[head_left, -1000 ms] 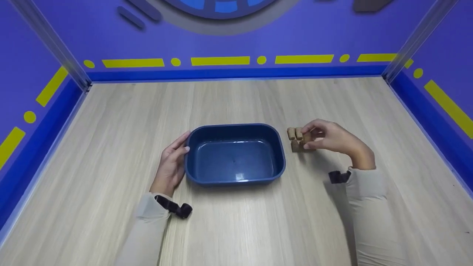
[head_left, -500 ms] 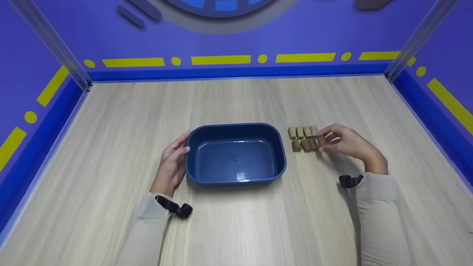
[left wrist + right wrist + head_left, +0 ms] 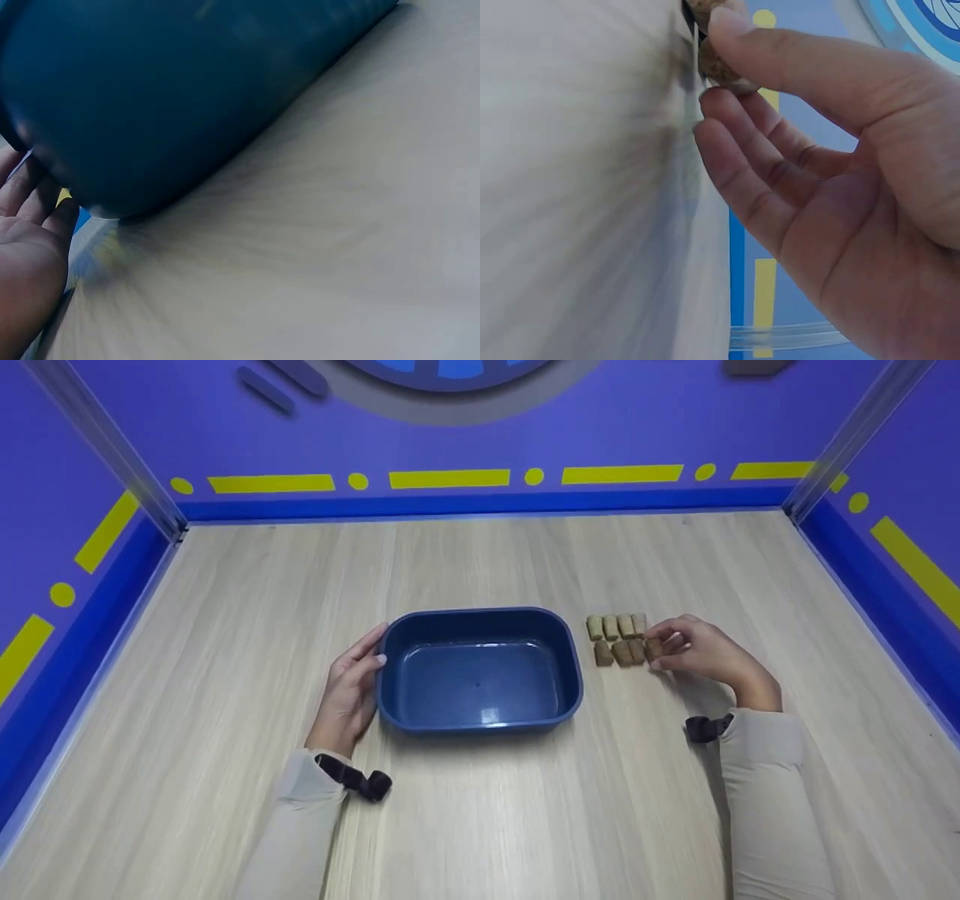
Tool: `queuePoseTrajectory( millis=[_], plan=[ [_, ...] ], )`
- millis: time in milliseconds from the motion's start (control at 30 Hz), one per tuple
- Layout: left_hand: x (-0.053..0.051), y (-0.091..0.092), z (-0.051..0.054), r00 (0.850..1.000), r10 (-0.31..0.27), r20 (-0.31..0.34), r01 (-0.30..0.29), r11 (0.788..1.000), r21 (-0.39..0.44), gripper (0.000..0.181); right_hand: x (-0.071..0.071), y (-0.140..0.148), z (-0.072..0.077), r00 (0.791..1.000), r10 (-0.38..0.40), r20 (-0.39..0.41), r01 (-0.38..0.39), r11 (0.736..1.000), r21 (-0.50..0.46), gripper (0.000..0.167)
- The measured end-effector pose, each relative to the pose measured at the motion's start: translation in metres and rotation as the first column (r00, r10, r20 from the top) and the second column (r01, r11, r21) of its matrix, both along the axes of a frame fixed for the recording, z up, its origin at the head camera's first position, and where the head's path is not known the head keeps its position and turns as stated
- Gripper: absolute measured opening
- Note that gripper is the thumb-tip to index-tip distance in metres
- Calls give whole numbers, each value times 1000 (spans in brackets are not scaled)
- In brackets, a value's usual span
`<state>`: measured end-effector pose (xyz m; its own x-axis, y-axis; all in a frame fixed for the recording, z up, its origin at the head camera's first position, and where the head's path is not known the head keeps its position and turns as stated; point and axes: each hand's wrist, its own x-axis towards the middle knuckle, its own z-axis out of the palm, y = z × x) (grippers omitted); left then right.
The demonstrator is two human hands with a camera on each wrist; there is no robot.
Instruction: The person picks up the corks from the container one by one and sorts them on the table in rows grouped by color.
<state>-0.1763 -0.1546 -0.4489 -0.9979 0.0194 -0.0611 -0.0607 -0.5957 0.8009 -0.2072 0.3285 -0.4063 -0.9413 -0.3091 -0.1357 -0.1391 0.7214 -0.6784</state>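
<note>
A dark blue plastic basin stands on the table, and nothing lies inside it. At its left wall my left hand rests with extended fingers against the outside, the thumb touching the rim. To the right of the basin are two short rows of cork-like pieces: light tan corks behind and dark brown corks in front. My right hand pinches the rightmost dark brown cork between thumb and fingertips, at the end of the front row. In the right wrist view the thumb partly hides a mottled cork.
The light wood table is bounded by purple-blue walls with yellow dashes at the back and both sides. A black camera strap sits on the left wrist, and another wrist camera on the right.
The right hand has moved right along the rows, uncovering several corks it hid. The rightmost dark cork now stands slightly apart from its row. The left hand and basin stay put.
</note>
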Motion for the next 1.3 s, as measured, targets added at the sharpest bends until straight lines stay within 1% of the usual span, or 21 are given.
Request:
queuePoseTrajectory(
  millis=[200,500,767,900,1100,1300],
  plan=[
    [-2,0,0,1000,-5,-3,5,1000,-17,52,-2,1,-2,1000,-14,6,13,999,44,43],
    [-2,0,0,1000,5,15,-4,1000,-11,57,-2,-1,2,998,-19,63,18,1000,16,44],
    [0,0,1,1000,-5,5,5,1000,-16,57,-3,0,1,999,6,47,-6,1000,10,43],
    [0,0,0,1000,-1,10,1,1000,-19,57,-3,0,-1,999,9,36,-9,1000,10,40],
    [0,0,0,1000,9,26,-9,1000,-10,56,-2,0,0,999,2,44,-2,1000,1,38],
    [0,-1,-1,1000,-4,9,4,1000,-8,53,0,2,2,999,9,32,-9,1000,-6,39]
  ],
)
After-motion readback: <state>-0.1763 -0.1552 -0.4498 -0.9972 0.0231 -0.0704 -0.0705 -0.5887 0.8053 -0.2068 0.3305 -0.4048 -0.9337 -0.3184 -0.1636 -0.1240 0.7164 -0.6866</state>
